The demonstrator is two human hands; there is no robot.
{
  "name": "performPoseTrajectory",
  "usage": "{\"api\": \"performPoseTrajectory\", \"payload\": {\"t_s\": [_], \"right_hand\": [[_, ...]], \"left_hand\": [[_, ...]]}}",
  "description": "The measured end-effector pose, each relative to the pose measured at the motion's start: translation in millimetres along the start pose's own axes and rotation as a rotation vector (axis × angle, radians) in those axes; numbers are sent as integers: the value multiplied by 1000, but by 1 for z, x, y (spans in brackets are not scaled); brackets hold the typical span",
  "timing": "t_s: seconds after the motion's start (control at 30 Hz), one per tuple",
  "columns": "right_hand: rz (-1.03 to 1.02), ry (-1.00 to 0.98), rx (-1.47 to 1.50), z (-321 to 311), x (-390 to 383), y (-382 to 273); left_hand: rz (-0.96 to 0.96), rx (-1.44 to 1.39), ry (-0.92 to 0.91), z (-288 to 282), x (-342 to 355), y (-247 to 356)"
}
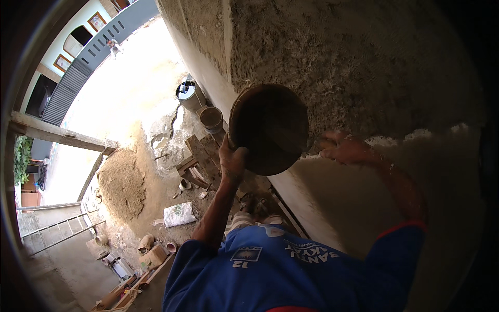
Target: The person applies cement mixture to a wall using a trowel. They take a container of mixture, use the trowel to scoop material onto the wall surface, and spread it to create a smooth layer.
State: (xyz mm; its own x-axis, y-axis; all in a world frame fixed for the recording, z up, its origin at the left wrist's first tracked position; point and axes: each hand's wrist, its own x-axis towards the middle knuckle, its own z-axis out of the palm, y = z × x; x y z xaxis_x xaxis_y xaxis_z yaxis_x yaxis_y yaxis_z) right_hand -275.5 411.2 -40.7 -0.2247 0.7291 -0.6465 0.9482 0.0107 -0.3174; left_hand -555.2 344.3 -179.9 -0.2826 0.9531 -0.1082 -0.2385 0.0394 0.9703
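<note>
My left hand (232,158) is closed on the left rim of a dark round bucket (240,112), thumb over the edge. The bucket is held up against the wall, its mouth turned toward me. Its inside is in deep shadow, so what it contains is hard to make out. Just beyond its right rim, my right hand (345,149) is closed, fingers curled, close to the wall. Whatever lies in those fingers is hidden in shadow. Rough, dark mortar (343,67) covers the upper wall and ends at a ragged pale edge above a smoother wall face (374,192).
Far below on the ground stand a bucket (211,118) and a drum (188,93) beside the wall. Left of them are a sand heap (122,184), a white sack (179,214), scattered timber and a ladder (60,229). A person (113,47) is far off outside.
</note>
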Motion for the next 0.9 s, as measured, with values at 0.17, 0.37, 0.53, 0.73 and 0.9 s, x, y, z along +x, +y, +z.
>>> {"api": "performPoseTrajectory", "payload": {"t_s": [0.17,0.37,0.53,0.73,0.9], "right_hand": [[-783,525,-778,52,65,70],[-628,1205,-1186,89,79,45],[-698,577,-971,85,28,34],[-623,1143,-1177,27,-9,25],[-335,625,-1032,35,25,15]], "left_hand": [[18,-8,-53,20,-13,19],[79,-34,-133,31,-20,34],[25,7,-84,23,-32,35],[204,49,-92,49,-37,34],[165,253,-22,63,-43,55]]}}
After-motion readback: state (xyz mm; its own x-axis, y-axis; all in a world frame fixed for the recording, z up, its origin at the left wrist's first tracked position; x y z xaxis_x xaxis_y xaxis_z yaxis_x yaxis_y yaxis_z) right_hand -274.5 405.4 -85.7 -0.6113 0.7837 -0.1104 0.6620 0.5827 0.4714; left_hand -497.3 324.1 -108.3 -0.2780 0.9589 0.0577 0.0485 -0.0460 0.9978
